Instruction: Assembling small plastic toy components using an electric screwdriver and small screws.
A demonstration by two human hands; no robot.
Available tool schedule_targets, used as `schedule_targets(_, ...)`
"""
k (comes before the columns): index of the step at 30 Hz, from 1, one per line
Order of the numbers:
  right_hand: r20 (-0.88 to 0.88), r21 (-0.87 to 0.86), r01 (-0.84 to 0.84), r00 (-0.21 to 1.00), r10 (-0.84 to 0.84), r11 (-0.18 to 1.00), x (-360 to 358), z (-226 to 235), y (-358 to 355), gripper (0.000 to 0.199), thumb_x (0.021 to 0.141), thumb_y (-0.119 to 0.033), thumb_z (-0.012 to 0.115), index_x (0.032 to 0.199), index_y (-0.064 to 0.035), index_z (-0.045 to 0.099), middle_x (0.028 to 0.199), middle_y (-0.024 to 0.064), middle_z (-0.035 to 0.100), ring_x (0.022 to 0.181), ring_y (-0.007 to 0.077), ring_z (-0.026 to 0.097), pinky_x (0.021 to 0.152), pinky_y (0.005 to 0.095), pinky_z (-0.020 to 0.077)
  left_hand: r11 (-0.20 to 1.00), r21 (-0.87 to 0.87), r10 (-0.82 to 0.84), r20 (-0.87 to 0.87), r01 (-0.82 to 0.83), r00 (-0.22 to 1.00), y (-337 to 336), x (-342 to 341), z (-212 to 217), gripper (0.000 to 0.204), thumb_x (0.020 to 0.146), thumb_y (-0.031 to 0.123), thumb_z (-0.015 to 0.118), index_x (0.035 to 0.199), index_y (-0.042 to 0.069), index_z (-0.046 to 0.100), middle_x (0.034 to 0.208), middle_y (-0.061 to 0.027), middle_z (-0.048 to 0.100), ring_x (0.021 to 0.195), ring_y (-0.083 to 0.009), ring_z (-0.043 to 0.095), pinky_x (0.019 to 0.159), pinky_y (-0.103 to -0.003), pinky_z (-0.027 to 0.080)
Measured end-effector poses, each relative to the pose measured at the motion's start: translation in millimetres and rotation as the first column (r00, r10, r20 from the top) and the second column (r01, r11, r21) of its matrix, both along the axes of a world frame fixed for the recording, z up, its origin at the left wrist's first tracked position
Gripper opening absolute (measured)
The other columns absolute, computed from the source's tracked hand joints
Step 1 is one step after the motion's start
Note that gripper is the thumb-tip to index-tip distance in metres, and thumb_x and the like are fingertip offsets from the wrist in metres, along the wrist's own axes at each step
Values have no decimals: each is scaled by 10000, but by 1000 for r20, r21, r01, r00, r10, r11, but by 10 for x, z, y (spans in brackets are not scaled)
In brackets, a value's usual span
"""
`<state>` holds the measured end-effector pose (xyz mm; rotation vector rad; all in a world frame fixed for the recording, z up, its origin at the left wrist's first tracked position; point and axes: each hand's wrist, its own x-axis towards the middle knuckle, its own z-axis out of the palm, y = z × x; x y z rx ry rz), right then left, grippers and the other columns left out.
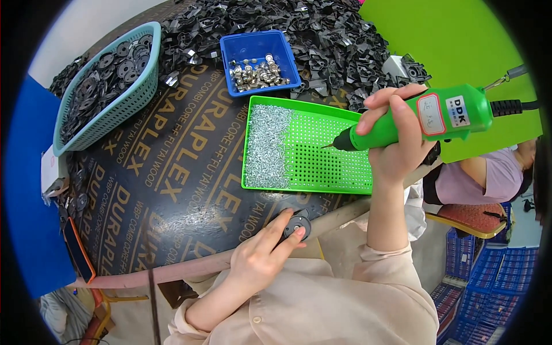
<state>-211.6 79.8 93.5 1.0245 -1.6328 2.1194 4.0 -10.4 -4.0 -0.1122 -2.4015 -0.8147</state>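
Observation:
My right hand (399, 129) is wrapped round a green electric screwdriver (425, 118), whose thin bit points left over a green perforated tray (328, 167). Small silver screws (267, 146) cover the tray's left part; some holes in the middle and right show bare. At the table's near edge, my left hand (261, 253) grips a small round black part (296, 227) with a metal centre. Thumb and fingers press around it, and its underside is hidden. The screwdriver's tip is well apart from that part.
A blue bin (261, 43) with small metal pieces stands behind the tray. A teal basket (150, 69) of black discs is at left. Black parts (276, 23) heap along the back. A phone-like slab (79, 250) lies near the left edge. Another person (480, 178) sits at right.

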Motion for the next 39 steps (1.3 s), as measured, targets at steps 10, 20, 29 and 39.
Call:
schedule_targets(10, -39, -130, -129, 991, 125, 983, 218, 273, 246, 215, 850, -13, 510, 1038, 83, 469, 825, 299, 625, 462, 214, 581, 504, 308, 500, 999, 30, -14, 47, 13, 999, -9, 14, 2, 277, 714, 113, 757, 969, 36, 679, 1150, -175, 628, 841, -222, 686, 635, -273, 564)
schedule_targets(20, 206, 31, -488, 857, 472, 872, 1093, 249, 729, 284, 883, -36, 572, 1044, -22, 338, 954, 286, 584, 693, 276, 628, 658, 402, 560, 998, 52, 33, 16, -34, 999, 10, 3, -14, 431, 577, 99, 846, 965, 27, 672, 1118, -176, 652, 801, -253, 690, 642, -291, 567)
schedule_targets(29, 40, 125, -523, 852, 522, 843, 1017, 150, 574, 246, 876, -90, 543, 1007, -23, 346, 847, 225, 596, 494, 249, 588, 458, 360, 531, 1000, -7, 7, 19, -7, 1000, 2, -11, 11, 270, 715, 118, 765, 945, 3, 680, 1119, -192, 638, 830, -247, 695, 626, -283, 569)
schedule_targets(39, 48, -6, -553, 832, 553, 833, 933, 252, 638, 238, 842, -68, 548, 1022, -19, 402, 867, 215, 598, 487, 259, 601, 433, 364, 512, 999, -39, 9, 31, -8, 999, -2, 30, -3, 315, 715, 125, 785, 980, 9, 660, 1107, -194, 640, 829, -249, 694, 630, -288, 572)
